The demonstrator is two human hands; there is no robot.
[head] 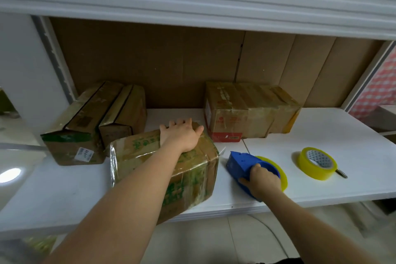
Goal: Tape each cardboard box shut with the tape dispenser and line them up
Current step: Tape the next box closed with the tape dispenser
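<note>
A cardboard box with green print and shiny tape sits at the front edge of the white shelf, one corner hanging over. My left hand lies across its far top edge, fingers hooked over the back. To the right, my right hand grips the blue tape dispenser, which rests on the shelf with its yellow tape roll. Two boxes stand at the back left. A red-printed box stands at the back right.
A spare yellow tape roll lies on the shelf at the right, with a small dark object beside it. Cardboard sheets line the back. A white upper shelf overhangs. A shelf post stands left.
</note>
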